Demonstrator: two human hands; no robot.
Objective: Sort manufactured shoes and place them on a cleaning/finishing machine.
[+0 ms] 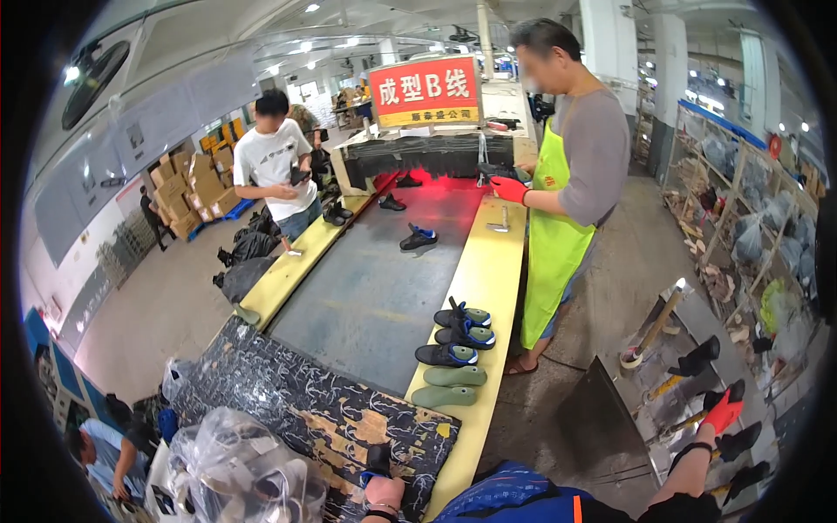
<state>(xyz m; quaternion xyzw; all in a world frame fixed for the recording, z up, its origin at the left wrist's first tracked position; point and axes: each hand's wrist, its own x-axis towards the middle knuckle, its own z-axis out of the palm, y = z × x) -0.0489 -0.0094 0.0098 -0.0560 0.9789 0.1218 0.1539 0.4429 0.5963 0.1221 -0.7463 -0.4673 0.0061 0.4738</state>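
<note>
The black shoe lies just ahead of the left hand, the nearer one, its long axis seemingly pointing away from the person over the patterned worktop; left fingers clamped on its near end; red-gloved right hand at a black form, finger closure impossible to tell.

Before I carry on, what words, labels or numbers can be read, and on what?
Red-and-yellow sign: large pale characters above a smaller dark line, legible; wording not copied here.
White T-shirt: chest print, too small to read.
Blue garment at the lower edge: pale print, too small to read.
Anything smaller: too small or blurred.
</note>
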